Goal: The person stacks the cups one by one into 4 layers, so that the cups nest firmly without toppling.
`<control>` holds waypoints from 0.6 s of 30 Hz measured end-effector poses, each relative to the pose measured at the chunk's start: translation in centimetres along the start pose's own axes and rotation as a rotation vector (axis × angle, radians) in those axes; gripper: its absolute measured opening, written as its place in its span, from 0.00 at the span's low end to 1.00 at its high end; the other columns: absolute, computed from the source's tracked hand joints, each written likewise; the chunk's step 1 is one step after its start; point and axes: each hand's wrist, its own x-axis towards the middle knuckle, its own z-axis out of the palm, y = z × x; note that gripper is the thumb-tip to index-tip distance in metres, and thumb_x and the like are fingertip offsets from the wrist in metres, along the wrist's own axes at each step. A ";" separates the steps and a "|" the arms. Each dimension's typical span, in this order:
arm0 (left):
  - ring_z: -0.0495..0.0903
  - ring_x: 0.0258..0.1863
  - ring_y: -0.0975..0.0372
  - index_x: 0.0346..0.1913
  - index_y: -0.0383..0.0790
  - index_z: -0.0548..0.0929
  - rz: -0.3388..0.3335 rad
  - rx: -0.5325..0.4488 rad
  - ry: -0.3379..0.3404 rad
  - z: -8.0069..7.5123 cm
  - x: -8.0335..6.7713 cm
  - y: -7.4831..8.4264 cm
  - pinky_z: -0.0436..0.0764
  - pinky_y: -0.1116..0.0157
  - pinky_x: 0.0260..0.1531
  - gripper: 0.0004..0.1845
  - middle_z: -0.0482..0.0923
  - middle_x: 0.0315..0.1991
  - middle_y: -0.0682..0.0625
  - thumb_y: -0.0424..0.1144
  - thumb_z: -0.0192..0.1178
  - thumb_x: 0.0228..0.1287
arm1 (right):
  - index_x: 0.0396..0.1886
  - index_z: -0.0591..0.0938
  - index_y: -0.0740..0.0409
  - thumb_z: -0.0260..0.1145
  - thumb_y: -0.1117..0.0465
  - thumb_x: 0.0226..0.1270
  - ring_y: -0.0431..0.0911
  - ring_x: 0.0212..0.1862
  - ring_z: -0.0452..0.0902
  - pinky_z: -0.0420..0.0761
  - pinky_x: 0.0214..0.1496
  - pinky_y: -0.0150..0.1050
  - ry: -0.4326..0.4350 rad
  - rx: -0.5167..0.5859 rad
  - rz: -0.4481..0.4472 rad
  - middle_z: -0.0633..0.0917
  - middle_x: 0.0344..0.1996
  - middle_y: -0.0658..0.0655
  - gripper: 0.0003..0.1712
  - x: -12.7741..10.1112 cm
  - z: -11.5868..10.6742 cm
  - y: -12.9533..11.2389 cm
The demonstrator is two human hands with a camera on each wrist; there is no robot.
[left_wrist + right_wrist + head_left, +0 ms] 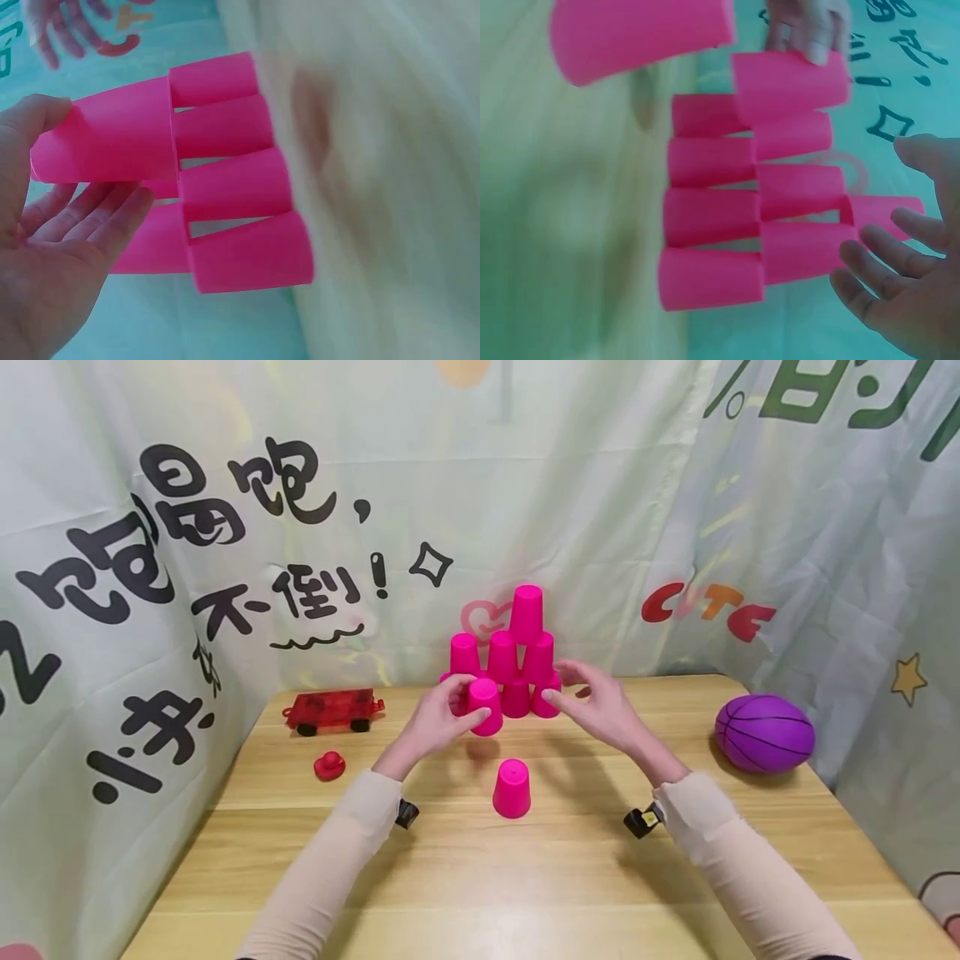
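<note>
My left hand (438, 717) grips a pink cup (485, 708), thumb on one side and fingers on the other. The cup is upside down, in front of the left part of a pyramid of pink cups (502, 657). Several cups form its bottom row, three stand above them, and a single top cup (527, 614) sits toward the right. At the pyramid's right side is my right hand (602, 710), fingers spread and holding nothing; the right wrist view shows its fingertips (853, 253) close to the cups. Another pink cup (512, 789) stands upside down on the table nearer me.
On the left of the wooden table (480, 893) are a red toy wagon (330, 710) with black wheels and a small red rubber duck (329, 766). A purple ball (763, 733) lies at the right. Printed curtains (570, 510) hang behind the table.
</note>
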 end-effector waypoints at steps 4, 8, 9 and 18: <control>0.86 0.50 0.51 0.66 0.41 0.79 0.036 0.008 0.021 -0.8 0.6 0.9 0.88 0.54 0.55 0.29 0.85 0.55 0.45 0.42 0.75 0.65 | 0.66 0.81 0.58 0.75 0.53 0.69 0.56 0.58 0.82 0.83 0.55 0.51 -0.036 -0.008 -0.018 0.88 0.56 0.59 0.29 -1.4 1.3 0.2; 0.86 0.52 0.50 0.67 0.41 0.79 0.048 -0.001 0.030 -1.6 1.3 2.1 0.87 0.51 0.57 0.29 0.85 0.57 0.45 0.42 0.75 0.65 | 0.63 0.83 0.58 0.76 0.53 0.68 0.55 0.57 0.83 0.85 0.55 0.53 -0.090 -0.009 -0.051 0.88 0.55 0.58 0.27 -2.7 2.8 0.4; 0.86 0.53 0.49 0.68 0.41 0.79 0.051 0.001 0.035 -1.8 1.5 2.4 0.87 0.50 0.57 0.29 0.85 0.57 0.44 0.42 0.75 0.65 | 0.64 0.82 0.58 0.76 0.54 0.68 0.56 0.57 0.83 0.85 0.55 0.55 -0.105 -0.002 -0.060 0.88 0.55 0.58 0.28 -2.9 3.1 0.4; 0.84 0.50 0.51 0.68 0.42 0.79 0.075 0.025 0.072 -3.4 3.5 4.7 0.87 0.51 0.55 0.29 0.86 0.54 0.43 0.42 0.73 0.67 | 0.68 0.80 0.57 0.79 0.48 0.65 0.56 0.57 0.83 0.85 0.57 0.57 -0.266 0.054 -0.091 0.87 0.59 0.56 0.36 -4.9 5.4 0.2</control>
